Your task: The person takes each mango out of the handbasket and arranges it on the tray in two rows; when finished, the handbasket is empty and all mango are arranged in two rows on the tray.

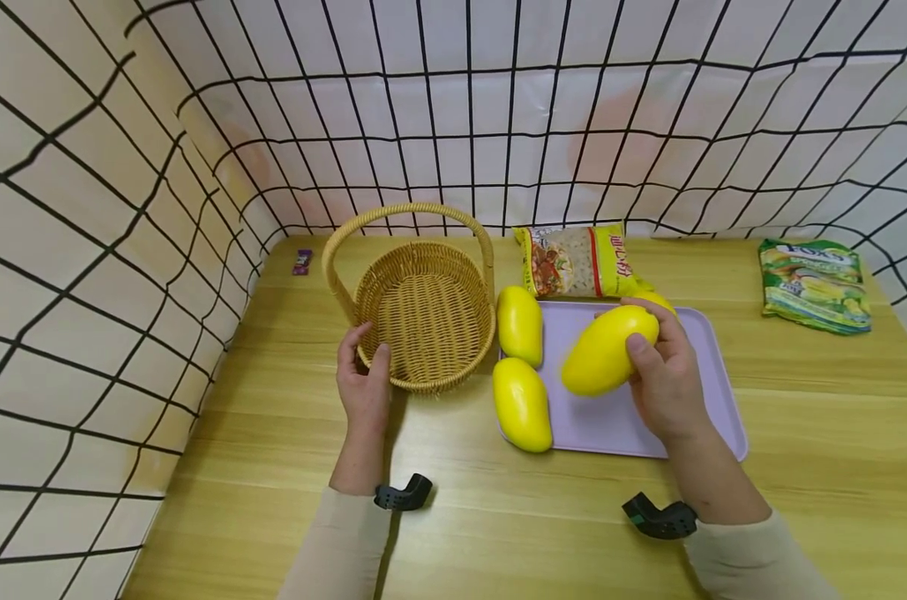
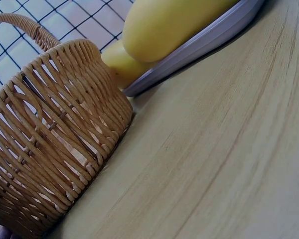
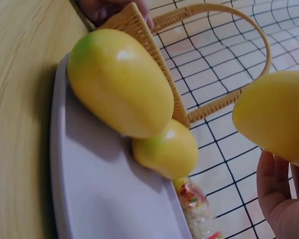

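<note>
A yellow mango (image 1: 609, 350) is in my right hand (image 1: 667, 379), held above the lilac tray (image 1: 596, 425); thumb and fingers grip its right end. My left hand (image 1: 365, 379) holds the near-left rim of a round wicker basket (image 1: 431, 325) with a tall arched handle. Nothing lies inside the basket. Two more mangoes rest along the tray's left edge, a front mango (image 1: 522, 406) and a back mango (image 1: 520, 325). Another yellow mango (image 1: 656, 302) shows partly at the tray's back, mostly hidden by the right hand. In the right wrist view, the held mango (image 3: 276, 117) is raised off the tray.
Behind the tray lies a yellow printed food packet (image 1: 573, 260). A green packet (image 1: 815, 286) sits at the far right, and a small purple wrapped candy (image 1: 302, 262) at the back left. White walls with black grid netting (image 1: 468, 125) enclose the wooden table (image 1: 498, 533).
</note>
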A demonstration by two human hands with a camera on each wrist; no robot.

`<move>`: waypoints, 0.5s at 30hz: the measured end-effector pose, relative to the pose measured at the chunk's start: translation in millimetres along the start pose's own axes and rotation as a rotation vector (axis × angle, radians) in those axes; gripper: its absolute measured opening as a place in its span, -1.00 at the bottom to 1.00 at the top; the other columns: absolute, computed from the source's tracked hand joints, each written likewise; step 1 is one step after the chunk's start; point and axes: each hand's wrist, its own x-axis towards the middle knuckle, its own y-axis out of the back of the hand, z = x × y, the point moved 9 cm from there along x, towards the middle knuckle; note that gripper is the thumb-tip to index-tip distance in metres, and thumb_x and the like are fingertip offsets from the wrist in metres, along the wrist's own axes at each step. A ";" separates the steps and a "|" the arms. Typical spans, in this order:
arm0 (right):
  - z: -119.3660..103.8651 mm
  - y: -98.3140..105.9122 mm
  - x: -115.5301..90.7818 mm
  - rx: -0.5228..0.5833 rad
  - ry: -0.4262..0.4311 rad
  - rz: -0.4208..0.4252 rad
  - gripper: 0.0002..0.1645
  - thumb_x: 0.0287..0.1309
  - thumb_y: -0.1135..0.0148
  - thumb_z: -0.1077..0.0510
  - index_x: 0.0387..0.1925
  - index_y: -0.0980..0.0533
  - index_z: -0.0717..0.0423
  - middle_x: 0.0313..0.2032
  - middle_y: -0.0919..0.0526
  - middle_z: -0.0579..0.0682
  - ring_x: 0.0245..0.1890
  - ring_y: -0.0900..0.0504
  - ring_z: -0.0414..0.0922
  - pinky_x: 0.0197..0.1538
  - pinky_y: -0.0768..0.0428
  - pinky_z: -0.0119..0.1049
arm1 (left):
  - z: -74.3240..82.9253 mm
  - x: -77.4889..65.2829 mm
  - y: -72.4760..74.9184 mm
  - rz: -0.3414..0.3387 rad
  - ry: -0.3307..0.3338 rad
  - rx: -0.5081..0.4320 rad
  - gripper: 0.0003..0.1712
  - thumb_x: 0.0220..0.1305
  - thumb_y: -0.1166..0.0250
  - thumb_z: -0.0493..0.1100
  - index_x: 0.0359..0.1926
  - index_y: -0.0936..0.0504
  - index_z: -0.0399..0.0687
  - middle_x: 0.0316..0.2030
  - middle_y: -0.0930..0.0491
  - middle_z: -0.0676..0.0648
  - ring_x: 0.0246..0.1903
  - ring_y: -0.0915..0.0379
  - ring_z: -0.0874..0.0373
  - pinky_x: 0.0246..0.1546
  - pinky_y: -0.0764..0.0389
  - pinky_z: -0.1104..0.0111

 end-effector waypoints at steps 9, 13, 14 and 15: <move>5.5 14.9 -8.9 -0.161 -0.067 0.027 -0.55 0.54 -0.01 0.13 0.36 -0.36 0.07 -0.01 -0.52 0.04 -0.16 -0.72 -0.17 -0.06 -0.69 -0.41 | 0.1 0.0 1.0 0.005 0.001 0.009 -0.52 0.31 -0.22 -0.36 0.25 -0.48 -0.33 0.45 -0.29 -0.12 0.55 -0.03 0.04 0.58 -0.06 0.13; 9.5 25.4 -13.2 -0.388 -0.138 0.026 -0.60 0.57 0.10 0.12 0.33 -0.38 -0.04 -0.04 -0.53 -0.05 -0.23 -0.55 -0.18 -0.18 -0.55 -0.43 | -0.1 0.1 1.2 0.010 0.006 0.011 -0.53 0.31 -0.22 -0.36 0.24 -0.49 -0.32 0.45 -0.30 -0.11 0.55 -0.04 0.05 0.58 -0.06 0.13; 12.1 28.3 -14.2 -0.423 -0.174 0.019 -0.60 0.56 0.12 0.15 0.31 -0.38 -0.08 -0.04 -0.49 -0.07 -0.24 -0.52 -0.17 -0.20 -0.52 -0.41 | -0.1 0.2 1.1 0.010 0.006 0.010 -0.53 0.31 -0.22 -0.36 0.24 -0.49 -0.32 0.45 -0.30 -0.11 0.55 -0.04 0.05 0.58 -0.06 0.13; 14.9 31.0 -15.5 -0.450 -0.213 0.009 -0.59 0.53 0.15 0.19 0.29 -0.38 -0.12 -0.03 -0.45 -0.09 -0.23 -0.48 -0.16 -0.21 -0.50 -0.40 | 0.0 0.3 1.2 0.010 0.005 0.009 -0.53 0.31 -0.22 -0.36 0.24 -0.49 -0.31 0.44 -0.30 -0.11 0.54 -0.05 0.05 0.58 -0.07 0.13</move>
